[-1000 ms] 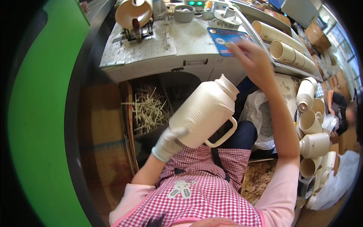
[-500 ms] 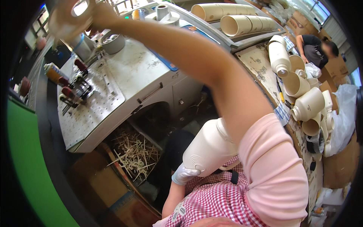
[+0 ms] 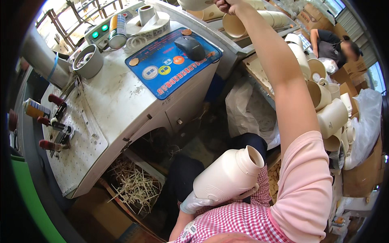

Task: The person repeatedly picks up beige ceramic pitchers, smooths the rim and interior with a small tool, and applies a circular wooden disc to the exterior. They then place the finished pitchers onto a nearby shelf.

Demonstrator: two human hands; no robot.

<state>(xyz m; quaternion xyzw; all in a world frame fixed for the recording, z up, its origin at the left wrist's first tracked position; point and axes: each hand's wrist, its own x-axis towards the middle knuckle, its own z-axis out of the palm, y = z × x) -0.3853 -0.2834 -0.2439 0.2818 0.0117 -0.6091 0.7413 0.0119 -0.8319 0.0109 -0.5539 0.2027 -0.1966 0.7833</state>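
My left hand (image 3: 196,203) wears a white glove. It is wrapped round the base of a cream plastic bottle (image 3: 227,174) lying tilted across my lap. The bottle's open mouth points up and to the right, and faint wavy rings mark its side. Stretched far forward, my bare right hand (image 3: 228,5) grips a rounded cream plastic piece (image 3: 195,4). The top edge of the picture cuts that piece off, so its full shape is hidden. Beyond it lie long cream tubes (image 3: 263,20) in a grey tray.
A white worktable (image 3: 117,97) on the left carries a blue mouse pad (image 3: 160,73), a black mouse (image 3: 190,47), tape rolls (image 3: 148,18) and red-handled clamps (image 3: 56,121). Cream bottles (image 3: 332,117) crowd the right bench. Below sits a box of thin offcuts (image 3: 135,186). Another person (image 3: 330,46) bends beyond the bench.
My right hand has swung from the far left, over the worktable, to the tubes at the top. The view has turned. My left hand keeps holding the bottle, whose mouth now shows.
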